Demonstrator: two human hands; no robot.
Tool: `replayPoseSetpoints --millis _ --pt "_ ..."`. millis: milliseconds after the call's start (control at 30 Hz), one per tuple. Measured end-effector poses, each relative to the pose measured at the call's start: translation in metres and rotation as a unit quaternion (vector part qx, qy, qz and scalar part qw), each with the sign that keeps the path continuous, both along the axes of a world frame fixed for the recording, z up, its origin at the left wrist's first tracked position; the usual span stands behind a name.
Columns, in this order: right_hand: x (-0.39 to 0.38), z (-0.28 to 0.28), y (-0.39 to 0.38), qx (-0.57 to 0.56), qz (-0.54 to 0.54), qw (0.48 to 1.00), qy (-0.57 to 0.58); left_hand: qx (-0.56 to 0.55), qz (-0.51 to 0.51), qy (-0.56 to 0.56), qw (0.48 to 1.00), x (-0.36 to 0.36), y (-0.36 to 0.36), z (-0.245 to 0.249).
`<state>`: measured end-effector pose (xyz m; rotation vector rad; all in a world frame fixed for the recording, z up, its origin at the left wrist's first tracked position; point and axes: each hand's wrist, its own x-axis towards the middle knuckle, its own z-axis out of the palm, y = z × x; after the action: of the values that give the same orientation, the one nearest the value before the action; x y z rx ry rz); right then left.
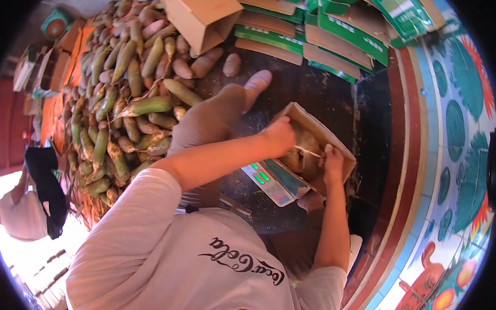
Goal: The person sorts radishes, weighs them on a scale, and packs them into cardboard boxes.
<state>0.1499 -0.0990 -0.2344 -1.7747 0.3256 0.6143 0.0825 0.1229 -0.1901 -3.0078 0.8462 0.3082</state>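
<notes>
An open cardboard box (341, 150) sits on a digital scale (269, 184) with lit green digits. Brownish contents (302, 136) lie in the box; their kind is hard to make out. Over the near left side of the box, my left hand (280, 137) is closed. My right hand (332, 160) is closed in a pinch by the right wall. Between the two hands stretches a thin pale strand (308, 152), with both hands gripping it. Whether it is string or twisted plastic cannot be told.
A big heap of long green radishes (151, 105) and reddish-brown roots (207, 63) covers the floor at left. An upright carton (201, 16) and stacked green-and-brown cartons (339, 35) stand at the back. A painted wall (453, 135) borders the right. Another person (22, 212) is at far left.
</notes>
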Motion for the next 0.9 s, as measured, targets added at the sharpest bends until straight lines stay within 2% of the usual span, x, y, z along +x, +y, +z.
replayPoseSetpoints --millis 33,67,100,200,233,300,333,367,400,433,467,533,567,633,667,733,767,833,900 --pt "-0.002 -0.014 -0.006 -0.123 0.072 0.980 -0.140 0.029 -0.012 0.032 0.999 0.000 0.002 0.012" --pt "-0.005 -0.034 -0.012 -0.241 0.145 0.920 -0.272 0.033 -0.016 0.052 0.998 -0.001 0.004 0.017" --pt "-0.006 -0.052 -0.015 -0.348 0.214 0.824 -0.392 0.038 -0.019 0.072 0.997 0.000 0.006 0.020" --pt "0.007 -0.082 -0.031 -0.292 0.183 0.910 -0.229 0.021 0.005 0.105 0.994 0.003 0.003 0.015" --pt "0.005 -0.062 -0.023 -0.247 0.164 0.938 -0.180 0.012 0.017 0.111 0.994 0.005 0.002 0.010" --pt "0.003 -0.011 -0.012 -0.154 0.123 0.977 -0.079 -0.205 0.102 0.051 0.972 0.010 -0.003 -0.006" --pt "0.000 0.005 -0.007 -0.119 0.119 0.983 -0.074 -0.311 0.144 0.019 0.939 0.013 -0.007 -0.011" --pt "-0.002 0.020 -0.004 -0.084 0.115 0.987 -0.070 -0.423 0.208 0.151 0.869 0.016 -0.012 -0.011" --pt "-0.004 0.034 -0.001 -0.049 0.111 0.990 -0.066 -0.518 0.261 0.277 0.766 0.020 -0.017 -0.009" --pt "-0.009 0.048 0.003 -0.022 0.129 0.989 -0.070 -0.593 0.304 0.393 0.634 0.025 -0.021 -0.010" --pt "-0.016 0.060 0.007 0.005 0.147 0.986 -0.073 -0.591 0.314 0.399 0.627 0.028 -0.025 -0.016" --pt "-0.024 0.062 0.005 0.054 0.193 0.974 -0.106 -0.618 0.264 0.282 0.685 0.027 -0.046 -0.034" --pt "-0.027 0.060 0.005 0.039 0.205 0.963 -0.171 -0.626 0.240 0.220 0.709 0.025 -0.052 -0.042" --pt "-0.027 0.057 0.009 0.016 0.225 0.926 -0.304 -0.532 0.158 0.201 0.808 0.026 -0.046 -0.037" --pt "-0.026 0.054 0.008 0.009 0.209 0.939 -0.274 -0.479 0.115 0.190 0.849 0.028 -0.045 -0.034" --pt "-0.023 0.052 0.010 -0.003 0.177 0.961 -0.214 -0.433 0.118 0.198 0.871 0.025 -0.048 -0.023" --pt "-0.023 0.051 0.011 0.034 0.147 0.975 -0.161 -0.408 0.120 0.202 0.882 0.022 -0.048 -0.019" --pt "-0.029 0.062 0.020 0.109 0.091 0.989 -0.048 -0.466 0.121 0.197 0.854 0.020 -0.048 -0.023" --pt "-0.030 0.035 0.011 -0.014 0.181 0.970 -0.164 -0.503 0.109 0.170 0.840 0.022 -0.049 -0.035"
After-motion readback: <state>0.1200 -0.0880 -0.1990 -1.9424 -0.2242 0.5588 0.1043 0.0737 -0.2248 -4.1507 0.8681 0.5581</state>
